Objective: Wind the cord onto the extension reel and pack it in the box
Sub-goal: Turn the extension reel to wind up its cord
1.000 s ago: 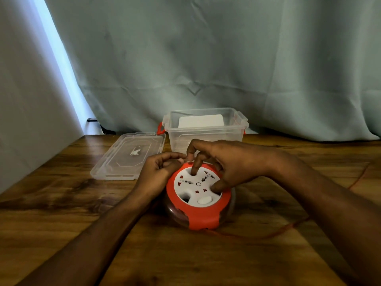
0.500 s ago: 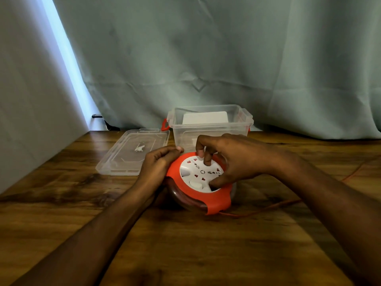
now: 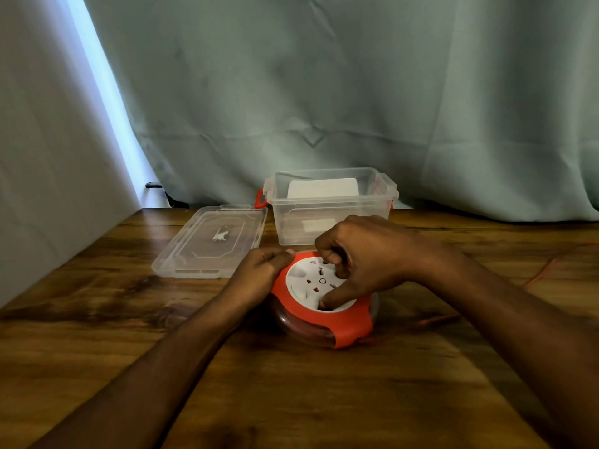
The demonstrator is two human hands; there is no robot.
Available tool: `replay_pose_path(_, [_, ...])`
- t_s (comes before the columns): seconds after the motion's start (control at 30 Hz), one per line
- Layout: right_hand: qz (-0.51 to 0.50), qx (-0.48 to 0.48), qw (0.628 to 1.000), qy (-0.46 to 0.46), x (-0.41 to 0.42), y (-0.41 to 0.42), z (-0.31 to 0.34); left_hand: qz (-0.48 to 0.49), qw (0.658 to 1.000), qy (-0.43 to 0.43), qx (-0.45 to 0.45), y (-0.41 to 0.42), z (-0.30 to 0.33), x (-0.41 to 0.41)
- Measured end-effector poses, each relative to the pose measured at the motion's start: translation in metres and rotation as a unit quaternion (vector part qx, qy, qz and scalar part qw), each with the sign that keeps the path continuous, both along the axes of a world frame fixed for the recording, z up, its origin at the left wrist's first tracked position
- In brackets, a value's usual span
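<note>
I see the reel sitting on the counter near its middle, tilted a little, its white socket face turned up and framed by an orange rim. My left hand has its grip curled shut on the reel's left edge, thumb on top of the orange rim. My right hand lies over the socket face, fingers bent down onto it and the thumb pressed at the near edge, so its grip is closed on the white face. The orange cord trails loose across the counter toward the right edge. Just behind the reel stands the clear box, open, near the back edge with something white inside. Its lid lies flat just left of it.
</note>
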State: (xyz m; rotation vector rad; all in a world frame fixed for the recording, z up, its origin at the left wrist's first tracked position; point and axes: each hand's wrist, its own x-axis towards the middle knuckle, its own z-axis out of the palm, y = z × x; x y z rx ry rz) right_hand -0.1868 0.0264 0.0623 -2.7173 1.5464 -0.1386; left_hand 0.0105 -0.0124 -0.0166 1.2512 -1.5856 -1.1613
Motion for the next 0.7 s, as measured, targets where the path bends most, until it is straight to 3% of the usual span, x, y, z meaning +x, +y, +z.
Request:
replay_pose_path(0.27, [-0.004,0.004,1.000,-0.022,0.005,-0.005,-0.009,-0.011,1.000,0.007,-0.001,0.002,0.001,0.000])
replay_pose_path(0.43, [0.018,0.043,0.990,-0.130,-0.004,-0.010,0.001,-0.023,1.000,0.008,0.000,0.002,0.001,0.000])
replay_pose_path(0.57, [0.045,0.130,0.985,-0.108,-0.013,-0.011,0.008,-0.023,1.000,0.007,0.001,0.001,0.001,0.001])
replay_pose_path(0.7, [0.035,0.122,0.987,-0.095,-0.012,-0.012,0.007,-0.024,1.000,-0.003,-0.004,0.002,0.002,0.001])
